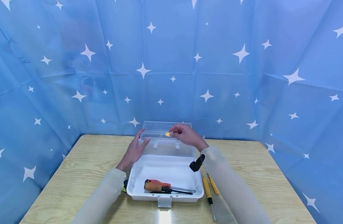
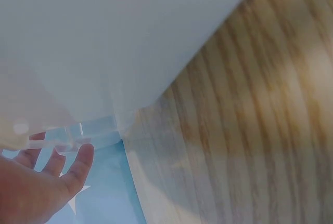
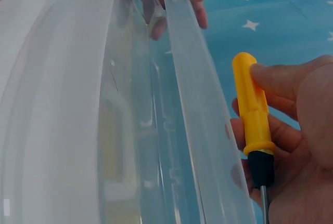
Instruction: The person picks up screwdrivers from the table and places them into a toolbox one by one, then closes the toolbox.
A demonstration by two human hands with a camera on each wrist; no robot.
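A white toolbox point(image 1: 133, 183) stands open on the wooden table, its clear lid point(image 1: 160, 127) upright at the back. My left hand point(image 1: 140, 140) touches the lid's left edge with straight fingers; the left wrist view shows those fingers point(image 2: 78, 161) against the clear plastic. My right hand point(image 1: 177, 133) is just above the lid's top edge and pinches a yellow-handled screwdriver point(image 1: 167, 134). In the right wrist view thumb and fingers grip its handle point(image 3: 253, 109) beside the lid rim point(image 3: 192, 89). An orange-handled screwdriver point(image 1: 155, 186) and a dark one lie inside the box.
Two yellow-handled tools point(image 1: 207, 190) lie on the table right of the box. A blue starred cloth point(image 1: 244, 77) walls in the table at the back and both sides. The box latch point(image 1: 164, 201) points at the near table edge.
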